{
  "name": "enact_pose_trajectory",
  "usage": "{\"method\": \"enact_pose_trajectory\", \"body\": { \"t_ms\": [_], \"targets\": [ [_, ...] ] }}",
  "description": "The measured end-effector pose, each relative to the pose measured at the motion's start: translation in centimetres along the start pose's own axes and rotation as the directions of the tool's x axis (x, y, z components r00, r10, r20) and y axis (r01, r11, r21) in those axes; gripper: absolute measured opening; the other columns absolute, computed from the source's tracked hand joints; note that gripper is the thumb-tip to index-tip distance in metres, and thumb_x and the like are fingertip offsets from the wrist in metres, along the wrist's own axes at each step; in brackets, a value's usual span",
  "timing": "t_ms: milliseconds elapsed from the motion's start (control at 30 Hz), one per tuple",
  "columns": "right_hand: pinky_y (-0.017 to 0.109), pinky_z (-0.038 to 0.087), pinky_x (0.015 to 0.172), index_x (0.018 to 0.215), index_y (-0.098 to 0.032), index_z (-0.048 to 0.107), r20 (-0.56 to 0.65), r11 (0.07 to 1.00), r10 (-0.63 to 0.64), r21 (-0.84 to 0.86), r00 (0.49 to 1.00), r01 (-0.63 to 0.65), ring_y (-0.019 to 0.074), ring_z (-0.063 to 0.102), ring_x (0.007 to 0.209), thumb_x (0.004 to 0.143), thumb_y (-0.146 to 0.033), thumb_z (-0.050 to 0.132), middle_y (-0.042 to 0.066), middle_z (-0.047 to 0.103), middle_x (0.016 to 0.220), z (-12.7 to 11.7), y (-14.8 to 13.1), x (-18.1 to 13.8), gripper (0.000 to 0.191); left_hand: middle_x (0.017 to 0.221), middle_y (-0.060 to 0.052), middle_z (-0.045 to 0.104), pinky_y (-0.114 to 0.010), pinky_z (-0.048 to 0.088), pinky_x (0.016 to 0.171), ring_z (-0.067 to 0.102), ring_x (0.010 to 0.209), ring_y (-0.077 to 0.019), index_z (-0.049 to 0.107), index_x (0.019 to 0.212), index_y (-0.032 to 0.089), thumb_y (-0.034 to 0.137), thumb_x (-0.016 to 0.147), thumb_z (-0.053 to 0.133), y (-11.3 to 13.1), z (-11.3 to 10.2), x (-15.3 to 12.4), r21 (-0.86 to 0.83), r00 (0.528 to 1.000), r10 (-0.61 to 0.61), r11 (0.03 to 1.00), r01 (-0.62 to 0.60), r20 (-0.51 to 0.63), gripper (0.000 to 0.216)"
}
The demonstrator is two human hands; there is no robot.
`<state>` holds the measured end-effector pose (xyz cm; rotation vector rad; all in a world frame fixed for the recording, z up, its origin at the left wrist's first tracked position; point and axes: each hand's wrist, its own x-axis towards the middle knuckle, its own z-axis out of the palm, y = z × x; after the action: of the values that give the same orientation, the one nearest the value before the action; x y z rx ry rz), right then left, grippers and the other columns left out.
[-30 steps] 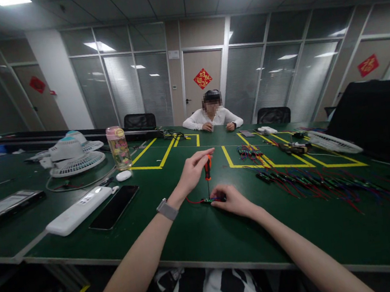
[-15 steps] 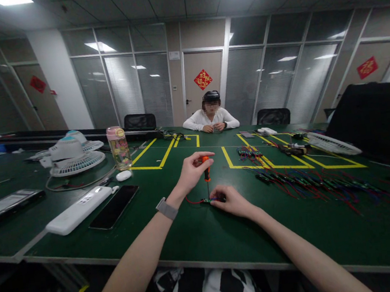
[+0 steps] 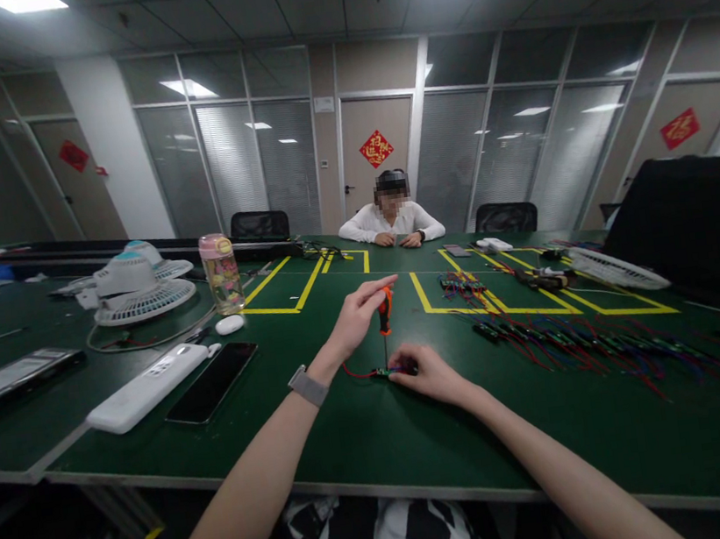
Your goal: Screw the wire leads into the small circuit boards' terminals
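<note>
The fingers of the left hand (image 3: pixel 356 314) are closed at the top of the orange-and-black screwdriver (image 3: pixel 385 312), with the index finger stretched over its end; the far side of this grip I cannot see. The fingers of the right hand (image 3: pixel 430 371) are clamped on the right end of a small green circuit board (image 3: pixel 382 373), which lies on the table (image 3: pixel 331 450), around the middle of its length and closer to the near edge. The shaft stands almost upright, its tip at the board. Because the hold is so high, I think that a small sideways push could make the tip slide off, scratch the board or strike the right fingers just beside it. If these fingers loosen, the board may turn together with the tool. The red wire (image 3: pixel 355 373) bends out to the left, and a careless wrist could pull it. Further out, towards the right edge, a row of wired boards (image 3: pixel 581 338) lies with tangled leads, so pulling one may drag its neighbours. The phone (image 3: pixel 212 383), near the front left corner, is probably far enough from the left forearm.
</note>
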<state>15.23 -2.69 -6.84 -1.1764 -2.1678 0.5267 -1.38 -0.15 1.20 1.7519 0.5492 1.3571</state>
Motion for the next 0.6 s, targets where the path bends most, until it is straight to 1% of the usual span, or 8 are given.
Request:
{"method": "enact_pose_trajectory", "body": {
  "t_ms": [100,200,267,300,367,433,533,600],
  "targets": [
    [0.024,0.041,0.061,0.084,-0.015,0.066,-0.002,1.000,0.006,-0.015,1.000,-0.006,0.0127,0.053,0.065,0.073,-0.018,0.067,0.001,0.061,0.073,-0.05,-0.10,-0.02,0.012,0.107,-0.010,0.067,-0.032,0.048,0.087,0.063,0.097,-0.0189,0.062,0.119,0.017,0.030,0.085,0.054,0.00,0.09,-0.04,-0.109,0.999,-0.036,0.993,0.040,0.040,0.037],
    [0.024,0.041,0.062,0.085,-0.015,0.067,-0.003,1.000,-0.004,-0.026,1.000,0.004,0.0131,0.054,0.066,0.074,-0.018,0.067,0.002,0.061,0.076,-0.05,-0.07,-0.03,0.012,0.100,-0.008,0.067,-0.028,0.048,0.080,0.063,0.087,-0.0166,0.067,0.110,0.016,0.031,0.078,0.065,0.09,0.13,-0.08,0.022,0.999,-0.007,1.000,0.008,-0.041,0.035],
    [0.024,0.042,0.062,0.084,-0.015,0.067,-0.002,0.999,-0.014,-0.031,1.000,0.014,0.0131,0.054,0.067,0.074,-0.019,0.067,0.002,0.061,0.076,-0.04,-0.01,-0.02,0.011,0.104,-0.008,0.065,-0.027,0.048,0.080,0.061,0.091,-0.0166,0.069,0.106,0.017,0.031,0.078,0.064,0.10,0.05,-0.02,0.102,0.997,0.030,0.995,-0.023,-0.071,0.032],
    [0.024,0.042,0.062,0.085,-0.015,0.068,-0.001,0.999,-0.020,-0.034,1.000,0.020,0.0131,0.054,0.067,0.075,-0.020,0.067,0.002,0.061,0.076,-0.02,0.03,-0.02,0.011,0.108,-0.008,0.064,-0.027,0.047,0.082,0.060,0.095,-0.0172,0.069,0.107,0.018,0.031,0.080,0.061,0.07,-0.01,0.03,0.095,0.997,0.036,0.995,-0.030,-0.063,0.031],
    [0.024,0.041,0.062,0.085,-0.015,0.068,-0.004,0.999,-0.030,-0.040,1.000,0.030,0.0132,0.054,0.067,0.076,-0.021,0.067,0.002,0.060,0.075,0.03,0.09,-0.01,0.011,0.111,-0.009,0.064,-0.031,0.046,0.088,0.060,0.101,-0.0185,0.067,0.113,0.018,0.029,0.085,0.054,-0.03,-0.09,0.12,-0.001,1.000,0.011,1.000,-0.011,-0.012,0.033],
    [0.024,0.041,0.062,0.085,-0.014,0.068,-0.006,0.998,-0.034,-0.047,0.999,0.034,0.0130,0.054,0.066,0.076,-0.021,0.066,0.002,0.060,0.075,0.09,0.12,0.02,0.011,0.106,-0.009,0.067,-0.033,0.047,0.089,0.062,0.097,-0.0186,0.064,0.117,0.016,0.028,0.086,0.052,-0.12,-0.07,0.12,-0.080,1.000,-0.017,0.997,0.019,0.026,0.036],
    [0.024,0.041,0.062,0.085,-0.014,0.068,-0.007,0.998,-0.034,-0.054,0.999,0.034,0.0128,0.053,0.065,0.076,-0.018,0.066,0.002,0.059,0.075,0.19,0.09,0.05,0.010,0.096,-0.007,0.066,-0.028,0.049,0.079,0.061,0.084,-0.0150,0.067,0.111,0.016,0.030,0.079,0.063,-0.14,0.03,0.00,0.012,1.000,0.000,1.000,0.000,-0.019,0.036],
    [0.024,0.041,0.062,0.085,-0.013,0.068,-0.006,0.998,-0.029,-0.051,1.000,0.028,0.0130,0.053,0.066,0.076,-0.018,0.066,0.002,0.059,0.075,0.21,0.02,0.06,0.011,0.100,-0.006,0.063,-0.025,0.048,0.076,0.060,0.084,-0.0138,0.069,0.108,0.017,0.031,0.076,0.067,-0.16,0.03,-0.04,0.087,0.999,0.030,0.996,-0.026,-0.043,0.035]
  ]
}}
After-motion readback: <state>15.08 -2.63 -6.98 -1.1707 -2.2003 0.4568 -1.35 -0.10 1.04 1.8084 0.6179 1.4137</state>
